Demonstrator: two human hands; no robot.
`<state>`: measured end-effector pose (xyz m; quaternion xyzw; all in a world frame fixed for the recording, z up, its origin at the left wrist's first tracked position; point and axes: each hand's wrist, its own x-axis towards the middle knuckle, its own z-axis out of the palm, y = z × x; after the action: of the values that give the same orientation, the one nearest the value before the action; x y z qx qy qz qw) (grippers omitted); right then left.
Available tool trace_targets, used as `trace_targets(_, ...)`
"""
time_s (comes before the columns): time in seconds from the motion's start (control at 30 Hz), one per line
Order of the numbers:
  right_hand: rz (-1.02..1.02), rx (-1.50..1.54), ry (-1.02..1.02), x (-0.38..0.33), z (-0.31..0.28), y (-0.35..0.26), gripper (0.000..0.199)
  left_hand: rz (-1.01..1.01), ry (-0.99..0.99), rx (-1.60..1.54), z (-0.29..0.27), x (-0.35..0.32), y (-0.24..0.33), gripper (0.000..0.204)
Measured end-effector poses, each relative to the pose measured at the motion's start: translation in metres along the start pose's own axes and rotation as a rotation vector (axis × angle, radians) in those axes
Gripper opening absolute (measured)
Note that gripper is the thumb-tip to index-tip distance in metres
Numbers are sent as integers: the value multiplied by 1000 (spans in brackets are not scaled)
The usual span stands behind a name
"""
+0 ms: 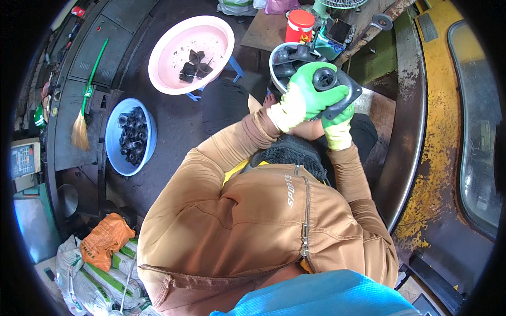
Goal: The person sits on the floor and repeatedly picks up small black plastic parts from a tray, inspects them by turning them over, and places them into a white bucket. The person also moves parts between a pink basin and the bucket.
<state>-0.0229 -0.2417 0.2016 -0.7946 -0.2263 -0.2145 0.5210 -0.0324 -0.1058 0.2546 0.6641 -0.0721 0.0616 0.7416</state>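
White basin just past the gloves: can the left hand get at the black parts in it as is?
Probably, once freed: the left hand grips a flanged black part, but the white basin looks close and uncovered, its black parts exposed.

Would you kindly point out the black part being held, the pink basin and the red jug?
Black part [349, 82]: head view, on its flange.
Pink basin [177, 46]: head view, on bare inside.
Red jug [296, 34]: head view, on its body.
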Motion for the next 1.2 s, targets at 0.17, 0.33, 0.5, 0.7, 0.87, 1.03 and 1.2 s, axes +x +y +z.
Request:
trace_targets(0.17,-109,-162,-137,-2,3,-5,41,134,91,146,7,2,0,43)
trace_targets(0.33,26,203,-223,23,-1,-17,49,161,34,216,-6,6,4,43)
trace_targets(0.5,39,215,-472,34,-21,-39,69,130,-68,148,-13,7,5,40)
trace_targets(0.7,199,531,-410,30,-11,-59,55,166,-273,185,-26,11,6,38)
trace_targets(0.87,41,313,-560,23,-20,-42,56,224,-493,127,-36,17,8,37)
trace_targets(1.03,315,705,-636,-4,-10,-21,60,138,-878,33,-40,23,9,43)
trace_targets(1.2,463,944,-540,-13,-5,-8,74,86,-1075,-60,-46,38,21,54)
